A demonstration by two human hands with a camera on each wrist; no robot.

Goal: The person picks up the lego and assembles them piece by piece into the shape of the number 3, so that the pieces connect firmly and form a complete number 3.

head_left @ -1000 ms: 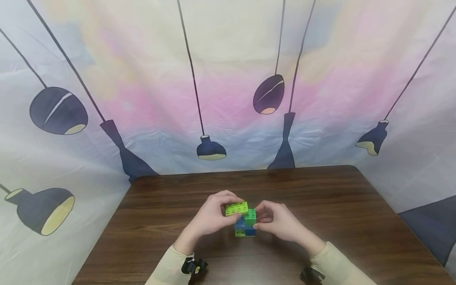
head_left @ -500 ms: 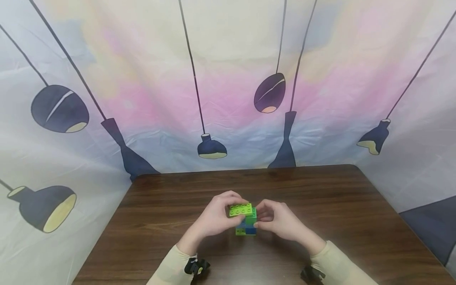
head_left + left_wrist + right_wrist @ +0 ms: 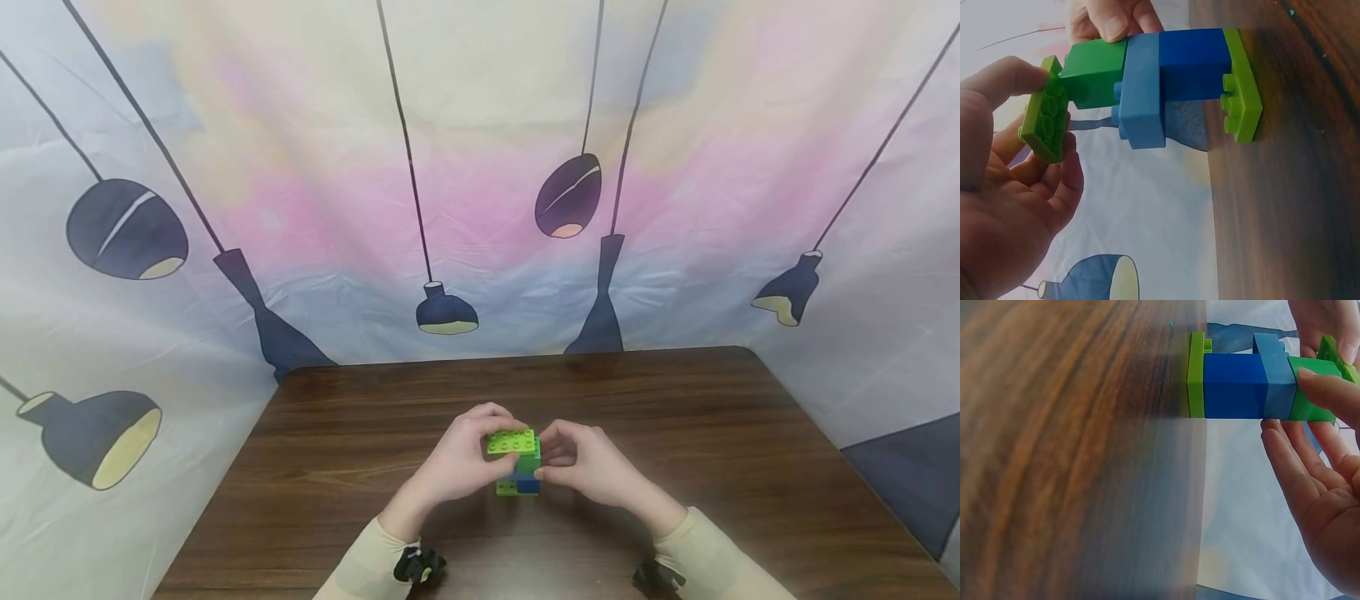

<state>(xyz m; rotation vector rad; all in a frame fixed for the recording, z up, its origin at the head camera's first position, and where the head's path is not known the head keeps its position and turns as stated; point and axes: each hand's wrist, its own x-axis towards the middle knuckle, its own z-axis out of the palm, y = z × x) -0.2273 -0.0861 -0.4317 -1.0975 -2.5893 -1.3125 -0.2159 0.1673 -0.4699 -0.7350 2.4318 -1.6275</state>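
A small tower of toy building bricks stands on the table. At its base lies a thin lime plate (image 3: 1246, 94); above come a dark blue brick (image 3: 1194, 65), a lighter blue brick (image 3: 1142, 94) and a green brick (image 3: 1092, 74) on top. My left hand (image 3: 459, 457) pinches a second lime plate (image 3: 512, 442) by its edges, thumb near and fingers far. In the left wrist view this plate is tilted against the green brick's top; whether its studs are engaged I cannot tell. My right hand (image 3: 592, 467) grips the green brick between thumb and fingers.
The dark wooden table (image 3: 360, 433) ends at a printed cloth backdrop (image 3: 480, 192) showing hanging lamps. A tiny teal speck (image 3: 1292, 12) lies on the tabletop. Each forearm carries a black wrist camera, the left camera (image 3: 420, 567) close to the table.
My left hand has brought the lime plate rightward over the green brick, now covering much of it in the head view. My right hand has stayed on the tower.
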